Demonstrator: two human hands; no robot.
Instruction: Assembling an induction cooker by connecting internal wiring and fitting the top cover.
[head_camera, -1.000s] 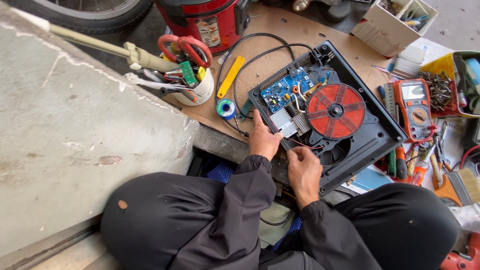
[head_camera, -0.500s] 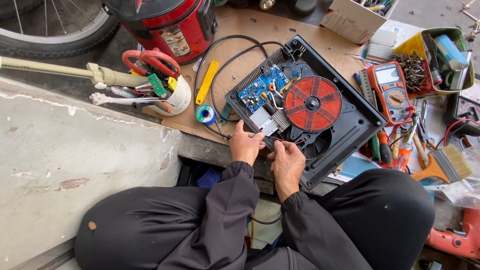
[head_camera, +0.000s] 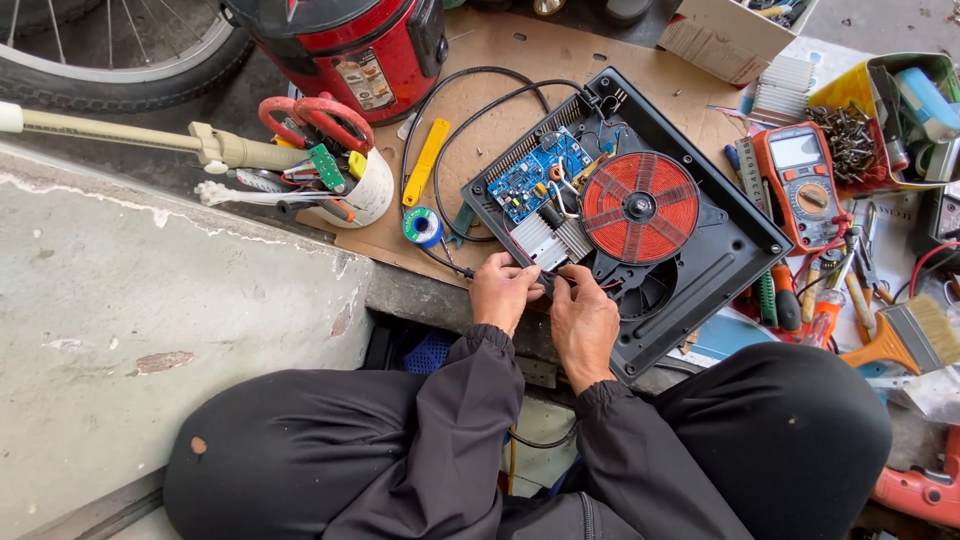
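An opened black induction cooker (head_camera: 730, 250) lies on a brown board, showing a red coil (head_camera: 640, 207), a blue circuit board (head_camera: 530, 175) and a silver heat sink (head_camera: 550, 240). My left hand (head_camera: 503, 290) and my right hand (head_camera: 585, 318) meet at the cooker's near corner. Both pinch thin wires by the heat sink. A black power cord (head_camera: 470, 95) loops from the cooker across the board.
A red cylinder (head_camera: 350, 45), a white cup of tools with red scissors (head_camera: 320, 120), a yellow pry tool (head_camera: 425, 160) and a solder spool (head_camera: 422, 225) stand left. An orange multimeter (head_camera: 800, 185), screwdrivers, a brush (head_camera: 905, 340) and a screw tray lie right. A concrete slab (head_camera: 150, 320) is at left.
The view has shifted, so everything sits lower in the frame. My hands have come closer together at the cooker's near corner, over the wires.
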